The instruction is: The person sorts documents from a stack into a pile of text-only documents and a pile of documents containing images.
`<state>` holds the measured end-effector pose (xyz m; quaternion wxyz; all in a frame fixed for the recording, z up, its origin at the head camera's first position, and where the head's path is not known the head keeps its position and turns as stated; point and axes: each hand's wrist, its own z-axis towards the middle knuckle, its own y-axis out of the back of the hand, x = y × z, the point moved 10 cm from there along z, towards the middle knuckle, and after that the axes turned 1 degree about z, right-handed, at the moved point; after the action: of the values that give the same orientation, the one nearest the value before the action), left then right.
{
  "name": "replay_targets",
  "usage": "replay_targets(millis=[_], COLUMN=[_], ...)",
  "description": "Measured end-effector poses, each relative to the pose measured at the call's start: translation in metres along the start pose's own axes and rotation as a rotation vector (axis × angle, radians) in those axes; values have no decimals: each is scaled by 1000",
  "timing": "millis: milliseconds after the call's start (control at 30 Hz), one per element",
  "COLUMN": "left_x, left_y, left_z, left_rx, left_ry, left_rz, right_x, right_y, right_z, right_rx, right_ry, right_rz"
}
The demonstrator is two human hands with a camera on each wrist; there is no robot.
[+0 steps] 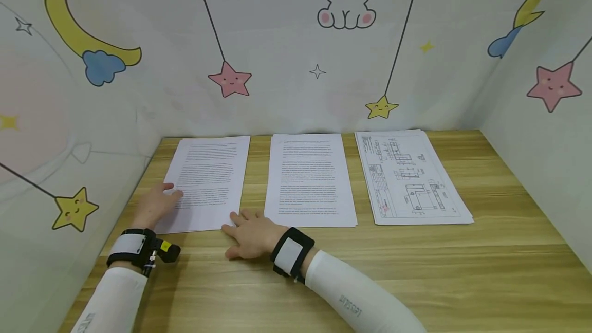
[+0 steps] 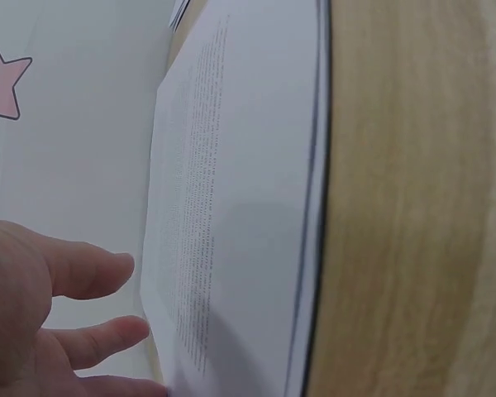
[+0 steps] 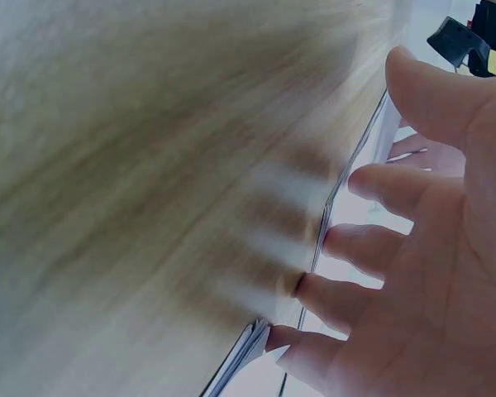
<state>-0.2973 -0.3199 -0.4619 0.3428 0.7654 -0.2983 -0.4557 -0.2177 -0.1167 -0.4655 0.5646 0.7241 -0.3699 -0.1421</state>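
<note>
A stack of printed text sheets (image 1: 208, 179) lies at the left of the table, and its layered edge runs down the left wrist view. My left hand (image 1: 156, 204) is at this stack's left edge, thumb and fingers apart with nothing between them. Near the stack's lower right corner is my right hand (image 1: 253, 234), fingers spread and fairly straight. In the right wrist view the fingertips (image 3: 339, 240) are at a paper edge; firm contact is hard to tell. A second text stack (image 1: 307, 184) lies just right of that hand, its corner near the little finger.
To the right lies a third stack, topped by a technical drawing (image 1: 411, 179). All three are on a wood-grain table (image 1: 504, 251). Pale walls with cartoon prints (image 1: 277, 40) enclose the back and sides. Each wrist wears a strapped device (image 1: 292, 253).
</note>
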Motion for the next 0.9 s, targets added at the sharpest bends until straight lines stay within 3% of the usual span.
replay_targets(millis=[200,500,900], left_x=[-1,-11,-15], left_y=[-10,-12,-13], left_z=[-1,-1,2], left_rx=[68,77,63], left_ry=[-63,-114,-94], left_rz=[23,32,-19], right_x=[-1,0,-4], right_y=[0,0,3], right_z=[2,-2,-6], right_rx=[3,15,-11], right_ry=[13,22,18], right_rz=[12,1,31])
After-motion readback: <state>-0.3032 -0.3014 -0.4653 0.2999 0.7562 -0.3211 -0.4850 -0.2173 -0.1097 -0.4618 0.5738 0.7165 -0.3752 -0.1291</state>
